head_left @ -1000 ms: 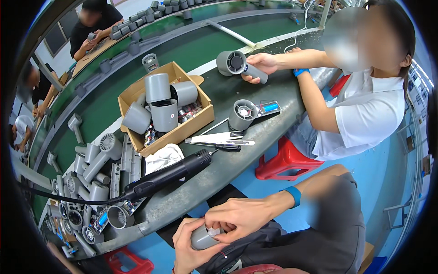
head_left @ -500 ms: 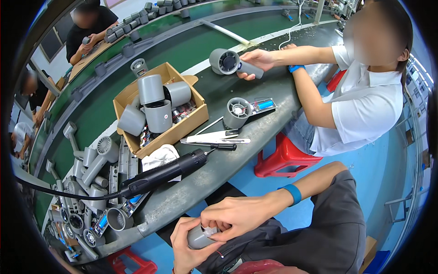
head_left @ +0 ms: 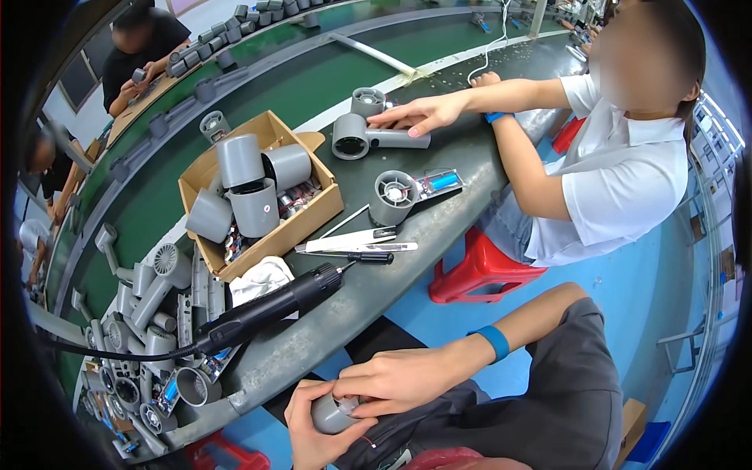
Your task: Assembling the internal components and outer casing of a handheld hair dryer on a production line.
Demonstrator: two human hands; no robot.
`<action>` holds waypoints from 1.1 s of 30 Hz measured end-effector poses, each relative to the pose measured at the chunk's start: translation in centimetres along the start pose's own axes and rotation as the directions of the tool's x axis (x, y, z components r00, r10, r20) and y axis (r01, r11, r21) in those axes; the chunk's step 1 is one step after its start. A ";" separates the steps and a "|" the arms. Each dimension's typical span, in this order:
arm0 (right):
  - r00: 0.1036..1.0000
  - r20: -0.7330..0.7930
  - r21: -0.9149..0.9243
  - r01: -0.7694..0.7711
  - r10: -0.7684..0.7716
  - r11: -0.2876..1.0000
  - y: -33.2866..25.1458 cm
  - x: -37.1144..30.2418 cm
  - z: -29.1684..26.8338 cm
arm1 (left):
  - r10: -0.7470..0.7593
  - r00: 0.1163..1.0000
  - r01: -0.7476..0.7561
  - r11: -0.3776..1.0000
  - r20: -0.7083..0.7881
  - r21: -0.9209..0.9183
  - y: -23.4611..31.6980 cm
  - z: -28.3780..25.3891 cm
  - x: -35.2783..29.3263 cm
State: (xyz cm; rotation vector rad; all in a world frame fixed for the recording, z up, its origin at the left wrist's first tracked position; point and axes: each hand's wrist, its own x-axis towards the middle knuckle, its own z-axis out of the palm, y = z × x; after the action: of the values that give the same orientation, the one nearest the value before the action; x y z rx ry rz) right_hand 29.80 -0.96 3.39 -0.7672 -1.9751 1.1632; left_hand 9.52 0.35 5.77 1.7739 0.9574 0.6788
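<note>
Over my lap, my left hand is wrapped round a short grey cylindrical fan housing. My right hand bends over its open end, fingertips pinching something whitish at the rim that I cannot make out. A thin wire with a small white plug hangs below the housing. On the bench edge nearest my hands lies a black electric screwdriver, its bit pointing right. Beyond it are a white-handled cutter and a black pen-like tool.
A cardboard box holds grey cylinders and small motors. Grey fan parts pile up at left. A fan housing with a blue battery stands at centre. A co-worker's hand rests on a grey handheld fan. A red stool stands below.
The co-worker has lowered the handheld fan onto the bench and spread the hand over it. My hands stay at the housing, my right fingers shifting slightly. The whole view has shifted a little.
</note>
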 end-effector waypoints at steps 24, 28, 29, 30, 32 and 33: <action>0.995 -0.095 -0.290 -0.008 -0.020 0.957 0.1 0.3 1.5 | -0.080 0.997 0.082 0.990 0.021 -0.115 -2.5 -1.0 -0.4; 0.991 -0.133 -0.228 -0.004 -0.027 0.974 0.0 0.0 2.0 | -0.069 0.996 0.077 0.986 0.054 -0.149 -3.1 -1.1 -0.5; 0.991 -0.133 -0.230 -0.007 -0.025 0.973 0.1 -0.2 2.3 | -0.064 0.996 0.072 0.987 0.060 -0.146 -3.1 -1.2 -0.4; 0.988 -0.151 -0.194 -0.013 -0.017 0.981 0.3 -0.3 2.6 | -0.060 0.996 0.069 0.988 0.069 -0.138 -3.0 -1.3 -0.5; 0.986 -0.164 -0.152 -0.012 -0.013 0.988 0.1 -0.4 2.8 | -0.094 0.995 0.103 0.964 0.045 -0.244 -3.1 -0.9 -0.6; 0.981 -0.192 -0.128 -0.054 0.029 0.990 -0.4 -0.4 2.7 | -0.130 0.991 0.130 0.929 0.024 -0.345 -3.3 -0.9 -0.7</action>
State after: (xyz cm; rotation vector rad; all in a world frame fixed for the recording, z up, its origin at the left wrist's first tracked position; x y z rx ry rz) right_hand 27.84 -2.71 2.71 -0.9561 -1.8982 0.9517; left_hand 7.43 0.95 3.04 1.3881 0.8852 0.7132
